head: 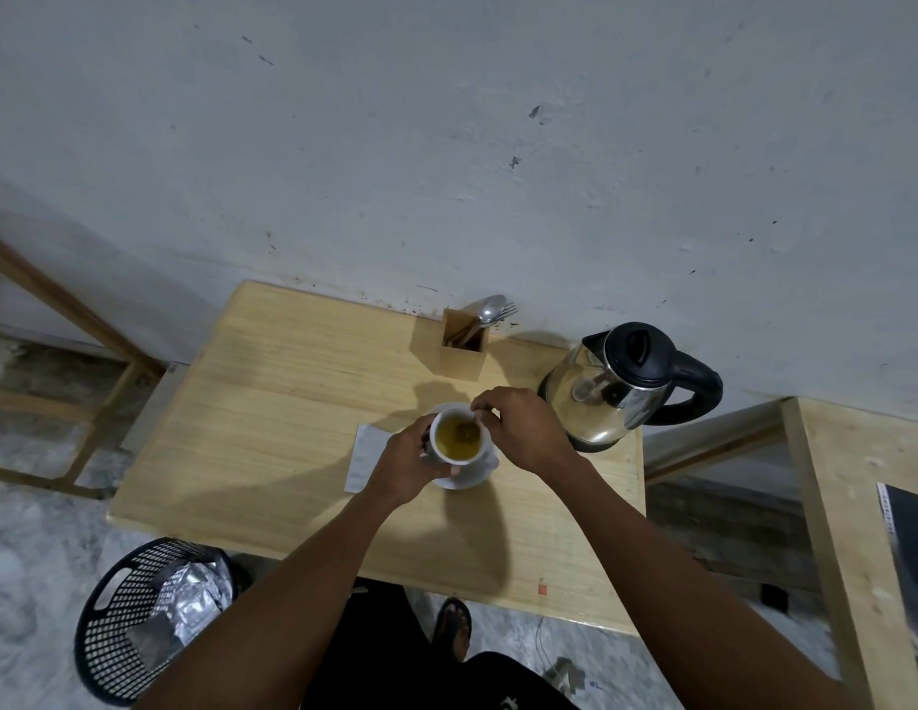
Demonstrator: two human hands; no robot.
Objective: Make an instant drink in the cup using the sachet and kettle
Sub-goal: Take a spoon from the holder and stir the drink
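Forearms reach up from bottom of frame to the middle of the wooden tabletop [272,427]. Black mesh basket [113,632] on the floor at lower left, crumpled foil wrappers [190,602] inside. Steel kettle [615,386] with black lid and handle stands upright at right of centre, just beside the right hand, not touched. Wooden cutlery holder [459,358] above centre by the wall, spoon and fork [490,310] sticking out of it. White flat sheet [364,456], sachet or paper, cannot tell, lies left of centre, partly under the left wrist. White saucer [472,479] at centre carries the white cup [446,457], upright, filled with yellow-brown drink. Left hand [408,466] grips the cup's left side, fingers curled round the wall, thumb at the near edge. Right hand [523,427] hovers over the cup's upper right rim, fingers pinching a thin utensil [473,415] whose dark end sits in the drink; spoon or stirrer, too small to tell.
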